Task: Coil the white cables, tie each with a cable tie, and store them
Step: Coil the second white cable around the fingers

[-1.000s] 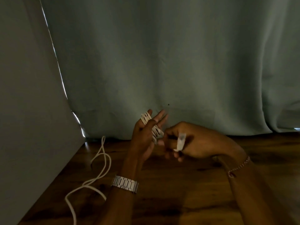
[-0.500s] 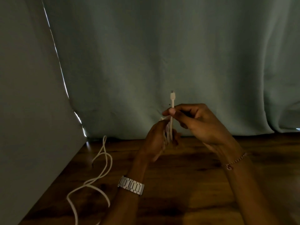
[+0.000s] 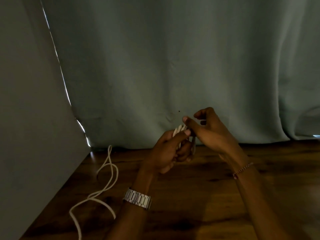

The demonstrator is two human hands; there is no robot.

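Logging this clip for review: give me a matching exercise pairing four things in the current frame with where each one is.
Things:
1. coiled cable
2. loose cable
3. watch
4. bracelet

Places:
A. on the right wrist
B. lying on the wooden table, at the left
C. held in the left hand
D. on the left wrist

Pairs: 1-C, 2-B, 3-D, 4-A
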